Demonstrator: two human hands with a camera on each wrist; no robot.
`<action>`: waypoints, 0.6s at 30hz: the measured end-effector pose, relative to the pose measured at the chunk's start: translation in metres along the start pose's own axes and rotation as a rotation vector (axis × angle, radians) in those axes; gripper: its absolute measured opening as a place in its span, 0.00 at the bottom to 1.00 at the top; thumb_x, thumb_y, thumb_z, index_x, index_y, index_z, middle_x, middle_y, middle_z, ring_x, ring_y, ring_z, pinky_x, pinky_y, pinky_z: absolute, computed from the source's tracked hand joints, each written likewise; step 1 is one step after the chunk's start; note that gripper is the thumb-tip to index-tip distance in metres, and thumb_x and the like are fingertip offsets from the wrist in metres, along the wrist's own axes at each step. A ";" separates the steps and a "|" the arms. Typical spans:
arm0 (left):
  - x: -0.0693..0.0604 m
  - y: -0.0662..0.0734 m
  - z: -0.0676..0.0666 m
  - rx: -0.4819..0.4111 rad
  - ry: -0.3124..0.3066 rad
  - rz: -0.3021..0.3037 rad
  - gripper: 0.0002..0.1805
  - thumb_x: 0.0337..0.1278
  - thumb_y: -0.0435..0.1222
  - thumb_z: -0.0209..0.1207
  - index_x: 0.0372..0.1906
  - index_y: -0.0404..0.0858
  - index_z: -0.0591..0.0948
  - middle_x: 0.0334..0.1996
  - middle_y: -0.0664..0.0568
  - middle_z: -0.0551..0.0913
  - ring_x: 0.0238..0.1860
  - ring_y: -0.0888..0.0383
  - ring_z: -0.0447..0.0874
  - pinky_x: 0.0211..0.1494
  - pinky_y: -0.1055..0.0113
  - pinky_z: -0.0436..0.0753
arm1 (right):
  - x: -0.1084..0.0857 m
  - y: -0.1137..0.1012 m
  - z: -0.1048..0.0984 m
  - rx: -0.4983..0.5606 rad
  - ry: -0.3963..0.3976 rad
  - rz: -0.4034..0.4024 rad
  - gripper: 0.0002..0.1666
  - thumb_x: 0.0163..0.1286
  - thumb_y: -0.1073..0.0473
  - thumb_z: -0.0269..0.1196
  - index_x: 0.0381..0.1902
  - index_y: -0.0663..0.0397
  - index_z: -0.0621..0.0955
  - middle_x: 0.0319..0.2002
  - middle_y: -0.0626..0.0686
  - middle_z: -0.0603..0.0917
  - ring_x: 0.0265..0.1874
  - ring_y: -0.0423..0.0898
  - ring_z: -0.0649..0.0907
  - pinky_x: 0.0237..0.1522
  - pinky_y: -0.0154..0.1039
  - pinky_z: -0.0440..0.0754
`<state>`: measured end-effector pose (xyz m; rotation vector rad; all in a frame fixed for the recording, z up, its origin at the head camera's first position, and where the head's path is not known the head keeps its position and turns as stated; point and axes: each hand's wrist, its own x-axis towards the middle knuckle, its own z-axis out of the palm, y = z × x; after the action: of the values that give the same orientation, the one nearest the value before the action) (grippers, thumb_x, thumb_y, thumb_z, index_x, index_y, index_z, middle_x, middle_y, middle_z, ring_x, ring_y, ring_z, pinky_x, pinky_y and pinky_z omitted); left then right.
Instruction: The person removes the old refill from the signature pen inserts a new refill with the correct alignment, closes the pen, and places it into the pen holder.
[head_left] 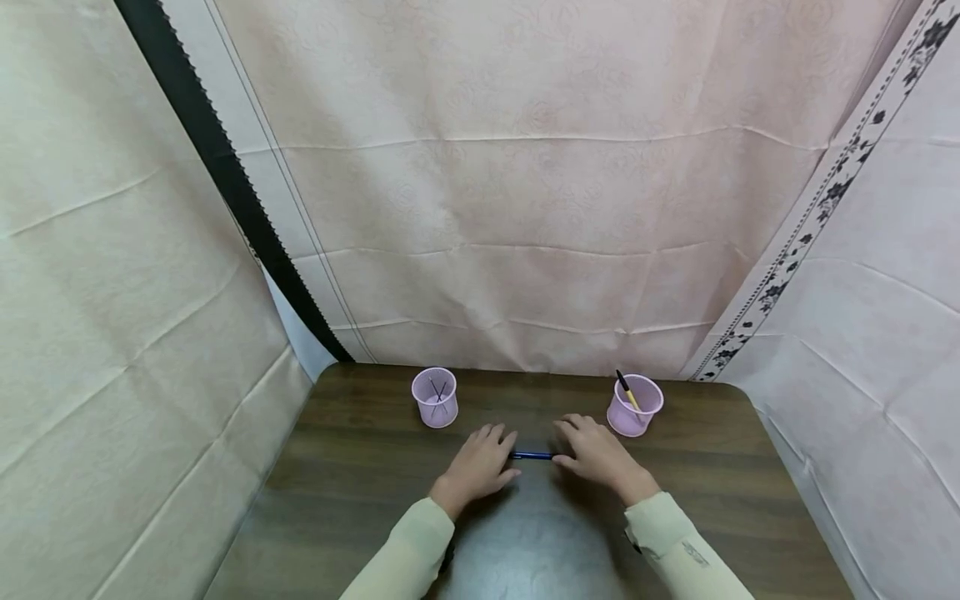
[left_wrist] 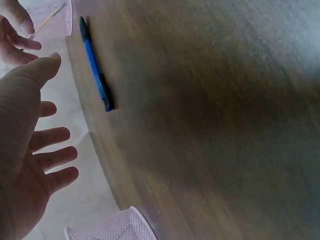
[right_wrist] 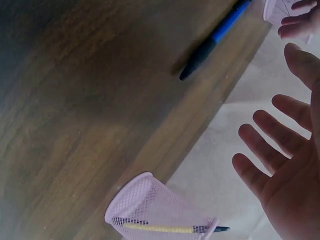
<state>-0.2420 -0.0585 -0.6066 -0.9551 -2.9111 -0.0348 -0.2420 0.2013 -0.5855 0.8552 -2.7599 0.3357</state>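
Observation:
A blue pen with dark ends (head_left: 532, 456) (left_wrist: 94, 62) (right_wrist: 217, 37) lies on the wooden table between the two hands. At its left end in the head view is the left hand (head_left: 480, 465) (left_wrist: 27, 135), fingers spread and relaxed. The right hand (head_left: 596, 454) (right_wrist: 285, 145) is by the other end, its fingers also apart and loosely extended. Both wrist views show the pen lying apart from the fingers, with nothing held in either hand.
A pink mesh cup (head_left: 435, 408) (left_wrist: 112, 227) with thin dark items stands at the back left. Another pink cup (head_left: 626, 417) (right_wrist: 160, 205) at the back right holds a yellow and black pen (head_left: 628, 392). Pale cloth (head_left: 525, 208) hangs around the table (head_left: 360, 467).

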 end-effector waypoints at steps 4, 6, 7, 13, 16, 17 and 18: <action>0.004 0.001 0.004 0.007 -0.010 0.006 0.36 0.67 0.58 0.62 0.70 0.41 0.76 0.66 0.42 0.78 0.66 0.46 0.77 0.68 0.51 0.78 | 0.003 0.000 0.005 0.012 -0.045 0.013 0.35 0.61 0.49 0.77 0.61 0.59 0.81 0.55 0.61 0.83 0.51 0.61 0.84 0.51 0.59 0.84; 0.005 0.002 0.006 0.007 -0.021 0.006 0.35 0.67 0.58 0.62 0.70 0.41 0.76 0.65 0.43 0.79 0.65 0.46 0.78 0.67 0.51 0.79 | 0.004 0.001 0.008 0.021 -0.059 0.022 0.34 0.61 0.48 0.76 0.61 0.58 0.81 0.55 0.61 0.83 0.52 0.61 0.83 0.51 0.59 0.83; 0.006 0.002 0.007 0.008 -0.023 0.005 0.35 0.67 0.58 0.62 0.70 0.41 0.76 0.65 0.43 0.79 0.65 0.46 0.78 0.67 0.51 0.79 | 0.004 0.001 0.009 0.022 -0.066 0.027 0.35 0.61 0.48 0.76 0.62 0.58 0.81 0.55 0.60 0.83 0.52 0.60 0.83 0.51 0.59 0.83; 0.010 0.003 0.011 -0.011 -0.029 0.004 0.34 0.67 0.56 0.63 0.69 0.40 0.78 0.63 0.44 0.80 0.63 0.47 0.79 0.65 0.53 0.80 | 0.008 0.001 0.016 0.030 -0.105 0.037 0.34 0.60 0.50 0.77 0.59 0.63 0.81 0.54 0.61 0.83 0.51 0.62 0.82 0.50 0.59 0.83; 0.012 0.003 0.013 -0.019 -0.030 0.007 0.32 0.67 0.55 0.63 0.67 0.40 0.79 0.61 0.45 0.80 0.60 0.48 0.79 0.63 0.54 0.81 | 0.009 -0.001 0.019 0.033 -0.123 0.040 0.32 0.59 0.52 0.78 0.57 0.63 0.82 0.52 0.62 0.83 0.49 0.62 0.82 0.49 0.59 0.83; 0.013 0.004 0.014 -0.023 -0.032 0.008 0.31 0.67 0.55 0.63 0.66 0.39 0.79 0.60 0.45 0.81 0.60 0.49 0.79 0.62 0.55 0.81 | 0.009 -0.002 0.020 0.035 -0.129 0.043 0.31 0.59 0.53 0.78 0.56 0.63 0.82 0.52 0.62 0.83 0.49 0.62 0.82 0.49 0.59 0.83; 0.013 0.004 0.014 -0.025 -0.035 0.008 0.31 0.68 0.55 0.63 0.66 0.39 0.80 0.60 0.46 0.81 0.59 0.49 0.79 0.62 0.55 0.81 | 0.009 -0.002 0.020 0.038 -0.136 0.047 0.31 0.59 0.53 0.78 0.56 0.62 0.82 0.52 0.62 0.83 0.49 0.62 0.82 0.50 0.59 0.82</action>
<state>-0.2514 -0.0469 -0.6199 -0.9814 -2.9448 -0.0554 -0.2510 0.1888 -0.6015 0.8530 -2.9119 0.3522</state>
